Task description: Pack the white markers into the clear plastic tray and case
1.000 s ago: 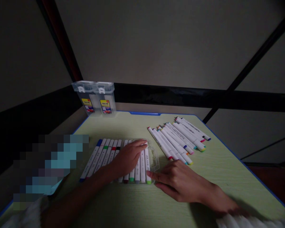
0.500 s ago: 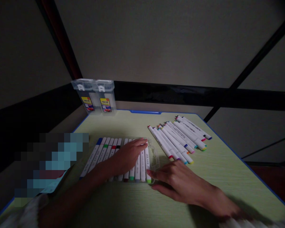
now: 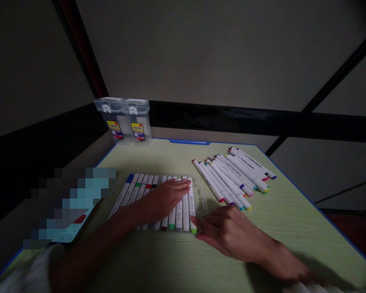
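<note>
A row of white markers (image 3: 179,215) with coloured ends lies side by side in a clear plastic case (image 3: 203,203) laid flat on the table. My left hand (image 3: 166,198) rests palm down across the row, its fingers stretched toward the upper right and covering the middle markers. At the row's right end, my right hand (image 3: 232,228) has its thumb and a finger at the lower end of the lime-green-tipped marker (image 3: 192,209), by the case's corner. Its other fingers are bent and partly hidden.
Loose markers (image 3: 228,177) lie in a slanting group at the back right of the table (image 3: 158,260). Two clear lidded boxes (image 3: 137,116) with yellow labels stand at the back left corner. A partly pixelated light-blue item (image 3: 67,234) is at the left edge.
The whole view has shifted slightly. The thumb and finger of my right hand look a little closer together at the lime-green end; my left hand stays on the row.
</note>
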A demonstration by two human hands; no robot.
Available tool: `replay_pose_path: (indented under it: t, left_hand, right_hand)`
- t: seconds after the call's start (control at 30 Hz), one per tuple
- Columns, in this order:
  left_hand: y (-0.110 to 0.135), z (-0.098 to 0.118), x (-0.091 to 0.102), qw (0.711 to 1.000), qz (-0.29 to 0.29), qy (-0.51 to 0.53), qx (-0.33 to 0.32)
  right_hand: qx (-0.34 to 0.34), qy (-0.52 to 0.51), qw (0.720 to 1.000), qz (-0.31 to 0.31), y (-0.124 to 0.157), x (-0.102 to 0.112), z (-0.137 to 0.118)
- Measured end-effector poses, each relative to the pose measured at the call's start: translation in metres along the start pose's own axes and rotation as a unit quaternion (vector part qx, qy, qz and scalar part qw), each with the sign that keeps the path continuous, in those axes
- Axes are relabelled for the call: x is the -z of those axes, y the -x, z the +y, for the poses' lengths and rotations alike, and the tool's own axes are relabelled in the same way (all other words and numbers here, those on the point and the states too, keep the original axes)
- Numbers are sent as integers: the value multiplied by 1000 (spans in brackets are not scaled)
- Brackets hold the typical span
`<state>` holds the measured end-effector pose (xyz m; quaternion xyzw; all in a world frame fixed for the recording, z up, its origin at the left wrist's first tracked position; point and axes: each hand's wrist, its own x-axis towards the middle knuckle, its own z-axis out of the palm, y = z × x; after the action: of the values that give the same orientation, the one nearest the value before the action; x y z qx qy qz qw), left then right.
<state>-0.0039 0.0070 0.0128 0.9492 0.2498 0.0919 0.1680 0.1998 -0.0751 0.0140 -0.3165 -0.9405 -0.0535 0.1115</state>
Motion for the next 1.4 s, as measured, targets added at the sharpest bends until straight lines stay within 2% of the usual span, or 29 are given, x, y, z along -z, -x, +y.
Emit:
replay_pose_path:
  t: [0.17,0.43,0.53,0.63,0.77,1.03,1.4]
  left_hand:
    - [-1,2,2,1000,-23,-6,-10]
    - [1,1,2,999,-2,47,8]
    - [4,-4,2,998,22,56,37]
    - [7,-13,1,992,62,51,95]
    - [8,-19,-1,987,75,56,129]
    - [6,-17,-3,990,68,52,114]
    - [2,-17,-1,994,65,45,77]
  right_hand:
    - [-11,-1,1000,-16,-2,0,1]
    - [-9,7,1000,-12,-1,1,-1]
    - [-9,14,1000,-6,-2,1,-1]
    - [-11,24,1000,-3,-4,1,0]
    - [-14,23,1000,-15,-4,1,0]
    - [-16,15,999,-26,-1,0,0]
    - [-10,8,1000,-8,-4,3,0]
